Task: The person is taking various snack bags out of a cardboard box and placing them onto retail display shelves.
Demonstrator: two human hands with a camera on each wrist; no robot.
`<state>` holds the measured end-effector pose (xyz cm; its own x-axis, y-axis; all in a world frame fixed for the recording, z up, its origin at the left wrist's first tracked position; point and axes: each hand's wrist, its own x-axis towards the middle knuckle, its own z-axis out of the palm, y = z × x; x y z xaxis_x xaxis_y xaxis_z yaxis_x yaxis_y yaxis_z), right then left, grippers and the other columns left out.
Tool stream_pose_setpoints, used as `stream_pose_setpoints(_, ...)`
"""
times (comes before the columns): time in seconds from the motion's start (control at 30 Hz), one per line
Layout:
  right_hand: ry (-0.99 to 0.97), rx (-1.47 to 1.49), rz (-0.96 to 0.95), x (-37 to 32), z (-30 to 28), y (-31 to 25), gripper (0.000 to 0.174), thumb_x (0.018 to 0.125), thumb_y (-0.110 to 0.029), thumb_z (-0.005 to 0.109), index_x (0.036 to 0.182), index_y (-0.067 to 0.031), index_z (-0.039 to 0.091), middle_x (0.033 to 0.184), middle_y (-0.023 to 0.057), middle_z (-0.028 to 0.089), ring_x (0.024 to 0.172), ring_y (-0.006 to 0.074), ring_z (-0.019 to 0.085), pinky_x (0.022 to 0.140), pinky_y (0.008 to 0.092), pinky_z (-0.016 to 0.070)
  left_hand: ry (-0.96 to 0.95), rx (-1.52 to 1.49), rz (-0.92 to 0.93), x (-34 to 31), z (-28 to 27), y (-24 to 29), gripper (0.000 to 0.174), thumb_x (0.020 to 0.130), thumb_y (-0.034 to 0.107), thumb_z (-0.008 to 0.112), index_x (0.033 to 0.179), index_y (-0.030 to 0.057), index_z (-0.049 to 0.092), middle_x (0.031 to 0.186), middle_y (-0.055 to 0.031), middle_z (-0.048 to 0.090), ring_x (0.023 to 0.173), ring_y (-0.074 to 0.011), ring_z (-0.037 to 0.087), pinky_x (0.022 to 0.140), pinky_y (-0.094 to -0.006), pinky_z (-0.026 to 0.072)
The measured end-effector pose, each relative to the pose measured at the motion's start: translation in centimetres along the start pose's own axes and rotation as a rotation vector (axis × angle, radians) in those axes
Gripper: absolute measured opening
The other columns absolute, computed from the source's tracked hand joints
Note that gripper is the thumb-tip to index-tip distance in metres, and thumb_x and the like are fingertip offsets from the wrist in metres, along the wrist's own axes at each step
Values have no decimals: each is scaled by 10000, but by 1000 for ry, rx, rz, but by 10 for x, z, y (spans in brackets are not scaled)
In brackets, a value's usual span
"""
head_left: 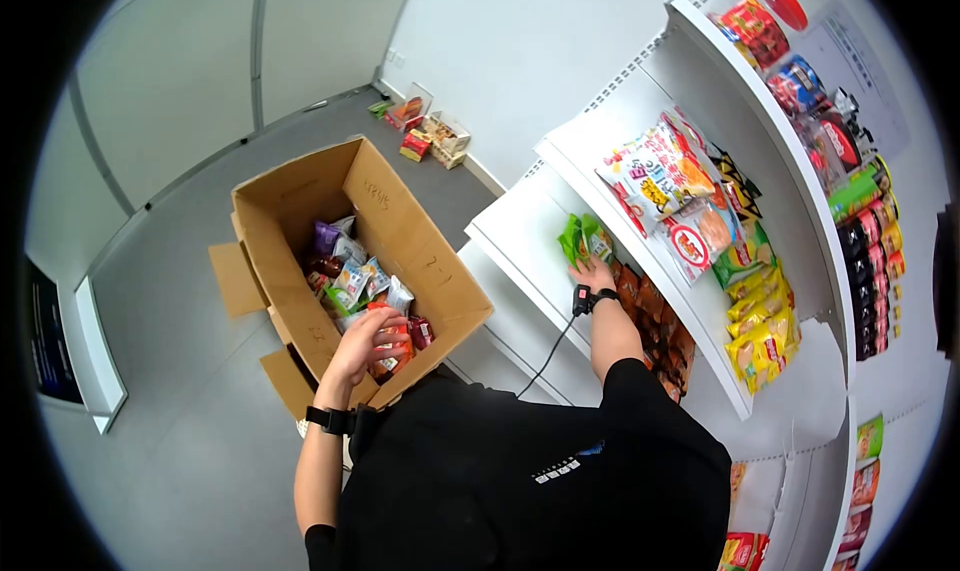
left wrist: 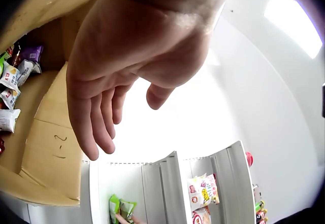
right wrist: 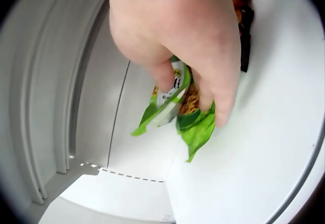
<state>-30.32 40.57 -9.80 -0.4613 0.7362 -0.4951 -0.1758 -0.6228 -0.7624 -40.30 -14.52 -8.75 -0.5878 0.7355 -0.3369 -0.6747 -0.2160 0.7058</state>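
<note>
My right hand (head_left: 593, 275) is at the shelf board (head_left: 520, 226), its thumb and fingers around two green snack bags (right wrist: 197, 127). In the right wrist view the thumb lies against one bag and the fingers against the other; a brown filling shows through one wrapper. Over the near end of the cardboard box (head_left: 415, 236) hangs my left hand (head_left: 362, 349), fingers extended and loosely bent, with nothing in it. Below that hand, several small snack bags (head_left: 350, 279) in purple, white, green and red lie inside the box.
Brown snack bags (head_left: 650, 321) line the same shelf beside my right forearm. The shelf above (head_left: 560, 156) holds white, green and yellow bags (head_left: 765, 341). Jars and bottles stand on the far right rack. Small boxes (head_left: 440, 136) sit on the floor by the wall.
</note>
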Motion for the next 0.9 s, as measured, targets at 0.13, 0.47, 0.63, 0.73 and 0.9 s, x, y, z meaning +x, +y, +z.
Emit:
stream_pose_setpoints(0.13, -109, -118, 15, 3, -13, 1, 458, 958, -117, 370, 1385, -35, 225, 1454, 91, 234, 1247, 306, 424, 965, 529, 388, 14, -107, 12, -19, -6, 5, 404, 943, 325, 473, 1181, -1, 495, 1129, -124, 562, 944, -208, 600, 758, -337, 548)
stream_pose_setpoints(0.47, 17, -162, 71, -83, 25, 60, 592, 911, -167, 499, 1362, 2, 155, 1369, 177, 363, 1117, 372, 532, 887, 497, 479, 46, -54, -109, -43, -79, 46, 389, 948, 357, 451, 1152, 30, 505, 1123, -96, 591, 966, -212, 605, 824, -362, 521)
stream_pose_setpoints(0.63, -152, -215, 159, -156, 71, 117, 492, 914, -185, 502, 1299, 9, 263, 1332, 199, 411, 1144, 360, 513, 931, 467, 459, 75, 62, -184, -47, -133, 56, 381, 939, 379, 457, 1166, 75, 497, 1150, -86, 588, 957, -182, 607, 805, -324, 509)
stream_pose_setpoints(0.73, -209, -211, 199, -198, 97, 151, 468, 923, -205, 491, 1289, 17, 301, 1328, 192, 428, 1161, 353, 499, 952, 455, 446, 116, 170, -209, -47, -150, 68, 407, 929, 386, 465, 1195, 78, 480, 1170, -89, 575, 947, -173, 606, 792, -311, 503)
stream_pose_setpoints(0.9, -220, -161, 352, -228, 127, 184, 503, 931, -228, 476, 1328, 28, 303, 1311, 192, 453, 1182, 347, 481, 979, 450, 426, 219, 189, -214, -23, -173, 69, 450, 916, 377, 488, 1246, 78, 430, 1178, -108, 564, 931, -190, 607, 772, -318, 513)
